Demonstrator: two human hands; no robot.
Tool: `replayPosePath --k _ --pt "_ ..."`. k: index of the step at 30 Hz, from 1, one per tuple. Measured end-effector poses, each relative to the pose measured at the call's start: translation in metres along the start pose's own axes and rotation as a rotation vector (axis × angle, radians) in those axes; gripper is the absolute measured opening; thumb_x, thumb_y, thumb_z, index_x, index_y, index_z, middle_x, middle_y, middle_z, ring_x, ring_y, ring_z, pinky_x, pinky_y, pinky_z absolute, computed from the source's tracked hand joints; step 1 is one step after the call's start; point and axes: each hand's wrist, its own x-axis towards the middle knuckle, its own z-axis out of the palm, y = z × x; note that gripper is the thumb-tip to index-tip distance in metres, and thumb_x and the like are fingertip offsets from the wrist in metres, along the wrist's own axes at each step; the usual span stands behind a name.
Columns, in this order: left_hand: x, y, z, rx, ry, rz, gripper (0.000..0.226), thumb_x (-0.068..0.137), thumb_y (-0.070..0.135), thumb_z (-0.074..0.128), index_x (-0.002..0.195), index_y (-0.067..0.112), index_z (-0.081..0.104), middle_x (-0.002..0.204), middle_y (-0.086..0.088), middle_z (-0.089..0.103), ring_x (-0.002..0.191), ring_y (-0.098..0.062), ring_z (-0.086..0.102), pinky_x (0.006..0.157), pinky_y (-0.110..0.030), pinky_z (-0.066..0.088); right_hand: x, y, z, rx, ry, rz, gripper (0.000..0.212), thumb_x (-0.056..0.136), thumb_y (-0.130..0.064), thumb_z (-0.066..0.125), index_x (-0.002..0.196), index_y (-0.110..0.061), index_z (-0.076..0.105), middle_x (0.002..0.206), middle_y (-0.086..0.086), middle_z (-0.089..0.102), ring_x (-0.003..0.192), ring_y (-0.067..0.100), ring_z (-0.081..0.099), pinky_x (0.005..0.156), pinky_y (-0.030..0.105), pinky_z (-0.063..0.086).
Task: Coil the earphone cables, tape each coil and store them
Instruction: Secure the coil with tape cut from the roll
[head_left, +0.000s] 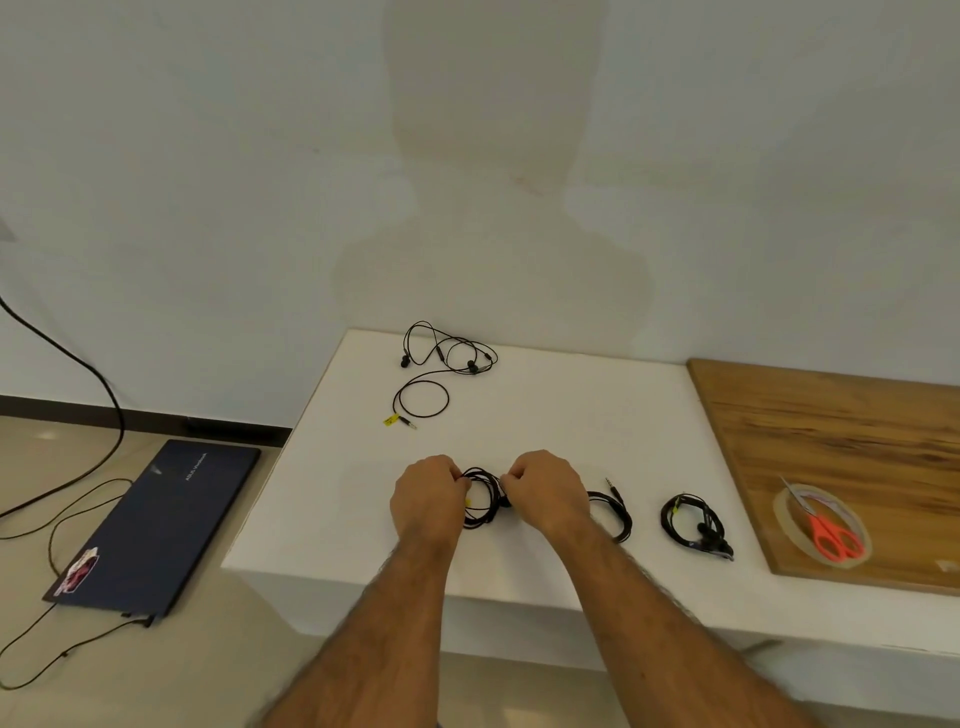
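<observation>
On the white table (545, 415) my left hand (428, 493) and my right hand (548, 491) both pinch a black earphone coil (483, 501) held between them near the front edge. A second black coil (613, 512) lies just right of my right wrist, its jack plug pointing away. Further right sits a third coiled earphone (696, 525) with its earbuds at the lower right. An uncoiled black earphone (441, 369) with a yellow tag lies loose at the back of the table. A roll of clear tape (818, 525) rests on a wooden board.
Red-handled scissors (831, 532) lie across the tape roll on the wooden board (841, 441) at the right. A closed dark laptop (156, 519) lies on the floor to the left with thin cables around it. A white wall stands behind the table.
</observation>
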Motion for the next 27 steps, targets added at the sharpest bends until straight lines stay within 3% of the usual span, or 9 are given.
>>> replayPosePath --k 4,8,11,16,21,24,27 --pt "0.002 0.002 0.004 0.108 -0.026 0.037 0.022 0.096 0.031 0.054 0.100 0.016 0.068 0.099 -0.002 0.068 0.089 -0.021 0.064 0.068 -0.029 0.049 0.000 -0.002 0.003 -0.027 -0.018 -0.028 0.023 0.092 -0.027 0.054 0.094 -0.017 0.074 0.096 0.001 0.073 0.087 0.020 0.066 0.071 0.028 0.052" --pt "0.002 0.004 0.011 0.197 -0.049 0.055 0.021 0.100 0.024 0.046 0.105 0.010 0.062 0.109 -0.006 0.062 0.096 -0.023 0.061 0.066 -0.027 0.040 -0.001 -0.004 0.005 -0.068 -0.033 -0.050 0.024 0.089 -0.017 0.052 0.098 -0.018 0.074 0.104 0.003 0.070 0.091 0.023 0.065 0.069 0.028 0.051" --pt "0.001 0.006 0.015 0.252 -0.054 0.068 0.017 0.100 0.016 0.047 0.112 0.010 0.058 0.117 -0.007 0.057 0.106 -0.022 0.057 0.074 -0.027 0.042 -0.001 -0.005 0.005 -0.076 -0.038 -0.054 0.026 0.088 -0.012 0.049 0.099 -0.018 0.072 0.107 0.003 0.067 0.092 0.024 0.064 0.066 0.027 0.047" --pt "-0.002 0.006 0.019 0.336 -0.051 0.126 0.029 0.093 0.006 0.053 0.122 0.009 0.049 0.125 -0.007 0.052 0.115 -0.020 0.050 0.088 -0.025 0.044 0.000 -0.004 0.003 -0.035 -0.039 -0.051 0.024 0.090 -0.014 0.048 0.098 -0.012 0.071 0.105 0.004 0.069 0.093 0.024 0.064 0.067 0.027 0.046" --pt "0.000 0.005 0.015 0.200 -0.026 0.123 0.013 0.096 0.011 0.048 0.108 0.009 0.052 0.107 -0.006 0.062 0.094 -0.020 0.059 0.071 -0.027 0.043 0.001 -0.005 -0.001 0.040 -0.053 -0.048 0.025 0.089 -0.012 0.047 0.097 -0.008 0.070 0.100 0.004 0.071 0.091 0.023 0.064 0.072 0.030 0.050" --pt "0.001 0.002 0.013 0.104 0.001 0.122 0.011 0.097 0.011 0.040 0.098 0.011 0.052 0.094 -0.005 0.061 0.075 -0.015 0.052 0.058 -0.025 0.035 0.002 -0.005 -0.004 0.143 -0.068 -0.041 0.024 0.089 -0.012 0.048 0.096 -0.008 0.071 0.099 0.004 0.071 0.090 0.021 0.064 0.072 0.027 0.049" --pt "0.002 0.004 0.012 0.040 0.043 0.112 0.013 0.099 0.014 0.039 0.089 0.014 0.048 0.084 -0.001 0.056 0.069 -0.014 0.049 0.054 -0.025 0.032 0.002 -0.005 -0.006 0.290 -0.066 -0.004 0.020 0.086 -0.011 0.051 0.088 -0.007 0.070 0.092 0.005 0.072 0.085 0.024 0.067 0.070 0.030 0.052"
